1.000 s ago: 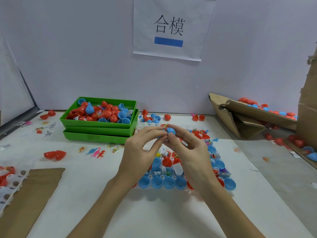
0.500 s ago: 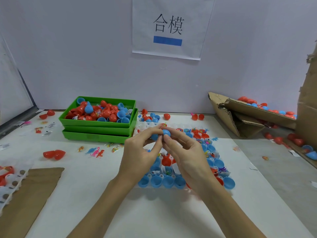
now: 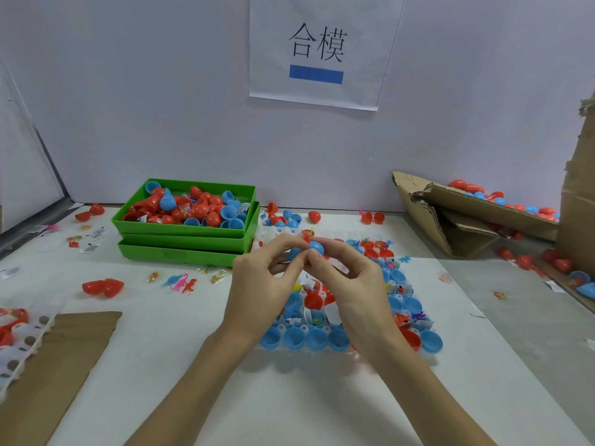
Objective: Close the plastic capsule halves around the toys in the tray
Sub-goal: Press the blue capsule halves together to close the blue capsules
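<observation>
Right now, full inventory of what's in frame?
capsule: one, blue, pinched between both hands above the tray
tray: one, clear, centre of table, holding blue and red halves and toys
green bins: two stacked, back left, top one full of red and blue halves
red halves: joined pair, left on table
toy dinosaurs: a few, blue, pink, red, before the bins
cardboard box: one, brown, collapsed, right, capsules on it
sign: one, white, on wall
left hand: grips capsule
right hand: grips capsule
</observation>
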A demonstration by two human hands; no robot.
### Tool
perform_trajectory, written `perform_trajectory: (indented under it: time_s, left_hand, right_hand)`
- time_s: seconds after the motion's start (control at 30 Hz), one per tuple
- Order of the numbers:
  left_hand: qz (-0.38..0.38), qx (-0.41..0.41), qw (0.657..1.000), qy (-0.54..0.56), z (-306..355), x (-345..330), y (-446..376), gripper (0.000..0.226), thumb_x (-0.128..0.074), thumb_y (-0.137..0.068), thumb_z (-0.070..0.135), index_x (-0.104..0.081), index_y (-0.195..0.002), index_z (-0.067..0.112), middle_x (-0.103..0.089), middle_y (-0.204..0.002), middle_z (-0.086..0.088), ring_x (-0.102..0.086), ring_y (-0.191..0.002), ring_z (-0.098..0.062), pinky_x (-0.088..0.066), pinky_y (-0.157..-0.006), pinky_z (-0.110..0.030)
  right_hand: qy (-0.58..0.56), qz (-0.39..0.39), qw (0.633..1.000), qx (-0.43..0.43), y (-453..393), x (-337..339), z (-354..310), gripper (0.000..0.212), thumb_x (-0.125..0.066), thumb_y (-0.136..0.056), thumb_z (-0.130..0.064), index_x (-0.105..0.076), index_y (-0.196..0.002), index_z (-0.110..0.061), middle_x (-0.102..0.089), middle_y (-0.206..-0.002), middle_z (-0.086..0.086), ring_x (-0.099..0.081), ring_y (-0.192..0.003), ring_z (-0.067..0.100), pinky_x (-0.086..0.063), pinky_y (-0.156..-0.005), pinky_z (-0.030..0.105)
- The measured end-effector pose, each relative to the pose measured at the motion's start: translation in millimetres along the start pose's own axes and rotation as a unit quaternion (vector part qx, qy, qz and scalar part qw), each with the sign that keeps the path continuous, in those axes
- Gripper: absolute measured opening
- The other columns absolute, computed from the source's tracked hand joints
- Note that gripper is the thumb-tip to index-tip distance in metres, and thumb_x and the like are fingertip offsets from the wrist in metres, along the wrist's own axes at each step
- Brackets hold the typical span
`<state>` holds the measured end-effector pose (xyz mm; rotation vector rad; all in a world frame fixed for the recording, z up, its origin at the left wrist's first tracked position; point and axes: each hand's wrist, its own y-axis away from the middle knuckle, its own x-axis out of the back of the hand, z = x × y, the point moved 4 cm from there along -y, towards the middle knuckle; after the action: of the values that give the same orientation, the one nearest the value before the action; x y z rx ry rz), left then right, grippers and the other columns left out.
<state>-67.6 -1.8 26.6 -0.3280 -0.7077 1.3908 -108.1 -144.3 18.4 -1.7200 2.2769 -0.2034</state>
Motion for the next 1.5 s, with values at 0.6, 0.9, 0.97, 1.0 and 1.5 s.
perform_trajectory:
  time_s: [0.6,0.9,0.97,1.0,1.5]
  left_hand:
    - [-0.001,0.144,0.973,0.182,-11,-1,-2,0.03,-0.079,-0.09,0.011,-0.064,-0.114,0.02,-0.081,-0.1,0.009,-0.077,-0.098,-0.008,-0.061,-0.083,-0.022]
    - [-0.058,0.298,0.908,0.289,-24,-6,-1,0.021,-0.078,-0.09,0.016,-0.079,-0.111,0.021,-0.08,-0.105,-0.004,-0.076,-0.104,-0.022,-0.06,-0.086,-0.029]
    - [-0.053,0.277,0.92,0.271,-23,-3,-3,0.021,-0.078,-0.091,0.016,-0.08,-0.111,0.022,-0.08,-0.107,-0.003,-0.076,-0.103,-0.022,-0.06,-0.086,-0.028]
    - [-0.051,0.264,0.927,0.262,-21,-1,-4,0.022,-0.079,-0.091,0.019,-0.08,-0.112,0.024,-0.08,-0.109,-0.001,-0.076,-0.103,-0.02,-0.059,-0.087,-0.027]
    - [-0.091,0.141,0.965,0.203,-8,1,-8,0.033,-0.068,-0.097,0.014,-0.073,-0.129,0.021,-0.079,-0.112,0.011,-0.076,-0.102,-0.01,-0.058,-0.087,-0.019]
  right_hand:
    - [-0.002,-0.029,1.0,-0.009,-3,3,5,0.025,-0.077,-0.089,-0.024,-0.075,-0.114,-0.018,-0.077,-0.107,-0.002,-0.075,-0.099,0.018,-0.061,-0.085,0.026]
    - [0.033,-0.056,0.997,0.028,-4,1,5,0.027,-0.073,-0.094,-0.023,-0.073,-0.12,-0.025,-0.075,-0.114,-0.009,-0.074,-0.104,0.014,-0.06,-0.086,0.025]
    - [0.045,-0.072,0.995,0.042,-4,0,3,0.029,-0.072,-0.095,-0.02,-0.071,-0.124,-0.025,-0.074,-0.118,-0.008,-0.073,-0.106,0.015,-0.06,-0.088,0.026]
    - [0.062,-0.074,0.994,0.056,-5,0,1,0.031,-0.071,-0.095,-0.018,-0.07,-0.125,-0.025,-0.073,-0.12,-0.008,-0.073,-0.107,0.015,-0.059,-0.088,0.027]
    - [0.206,-0.017,0.959,0.193,-9,11,-10,0.033,-0.074,-0.089,-0.026,-0.067,-0.121,-0.029,-0.069,-0.118,-0.007,-0.071,-0.103,0.012,-0.06,-0.084,0.022]
